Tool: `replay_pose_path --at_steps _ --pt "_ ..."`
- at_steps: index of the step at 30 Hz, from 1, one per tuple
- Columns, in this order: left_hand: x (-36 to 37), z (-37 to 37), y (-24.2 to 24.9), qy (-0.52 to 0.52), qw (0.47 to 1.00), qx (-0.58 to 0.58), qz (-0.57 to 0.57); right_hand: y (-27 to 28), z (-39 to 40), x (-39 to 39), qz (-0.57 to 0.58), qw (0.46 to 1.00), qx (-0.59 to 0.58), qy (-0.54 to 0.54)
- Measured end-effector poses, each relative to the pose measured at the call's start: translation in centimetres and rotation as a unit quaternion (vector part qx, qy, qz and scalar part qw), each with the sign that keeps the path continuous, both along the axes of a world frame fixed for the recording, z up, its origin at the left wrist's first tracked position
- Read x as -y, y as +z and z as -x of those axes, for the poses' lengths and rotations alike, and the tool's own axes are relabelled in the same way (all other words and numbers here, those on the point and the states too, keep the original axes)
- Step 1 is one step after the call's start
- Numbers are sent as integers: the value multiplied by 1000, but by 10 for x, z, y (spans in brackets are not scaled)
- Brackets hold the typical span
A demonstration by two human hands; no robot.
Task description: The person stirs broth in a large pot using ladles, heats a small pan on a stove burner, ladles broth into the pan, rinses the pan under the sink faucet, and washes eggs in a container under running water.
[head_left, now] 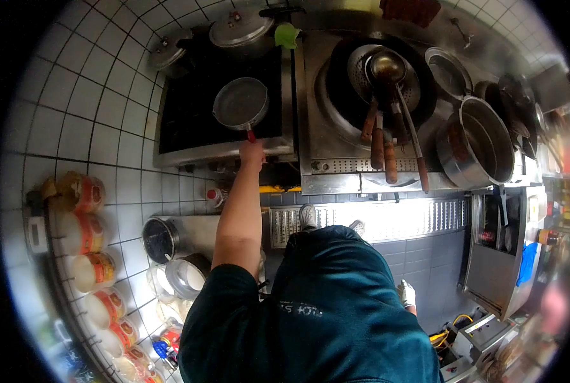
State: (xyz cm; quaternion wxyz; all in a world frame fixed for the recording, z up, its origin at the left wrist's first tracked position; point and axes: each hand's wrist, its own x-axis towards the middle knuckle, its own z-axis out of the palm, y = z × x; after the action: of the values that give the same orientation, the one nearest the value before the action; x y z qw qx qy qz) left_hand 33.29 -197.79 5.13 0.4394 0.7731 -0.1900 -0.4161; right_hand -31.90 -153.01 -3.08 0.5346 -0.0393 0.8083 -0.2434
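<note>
My left hand (252, 155) is closed around the red handle of a small grey frying pan (241, 102). The pan sits over the dark stove top (192, 121), and no food can be made out in it. My right hand (407, 293) hangs low beside my right hip. It looks white, as if gloved or wrapped in cloth, and its fingers are too small to read. Behind the pan stand a lidded pot (241, 30) and a smaller lidded pot (168, 54). A green cloth (287, 36) lies near the larger pot's handle.
To the right, a black wok (339, 70) holds a strainer and several ladles with wooden handles (377, 150). A large metal pot (476, 140) stands beside it. Several labelled tubs (95, 271) line the left wall. A metal grate (419, 217) runs along the floor.
</note>
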Motion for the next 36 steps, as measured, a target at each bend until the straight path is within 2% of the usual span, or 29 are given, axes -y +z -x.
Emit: replay_pose_path --at_steps 13,36 --pt "-1 -1 0 4 999 -30 20 12 -8 2 -4 999 -4 46" --pt "7 -5 10 -7 1000 1 -30 2 -1 7 -3 1000 -1 21"
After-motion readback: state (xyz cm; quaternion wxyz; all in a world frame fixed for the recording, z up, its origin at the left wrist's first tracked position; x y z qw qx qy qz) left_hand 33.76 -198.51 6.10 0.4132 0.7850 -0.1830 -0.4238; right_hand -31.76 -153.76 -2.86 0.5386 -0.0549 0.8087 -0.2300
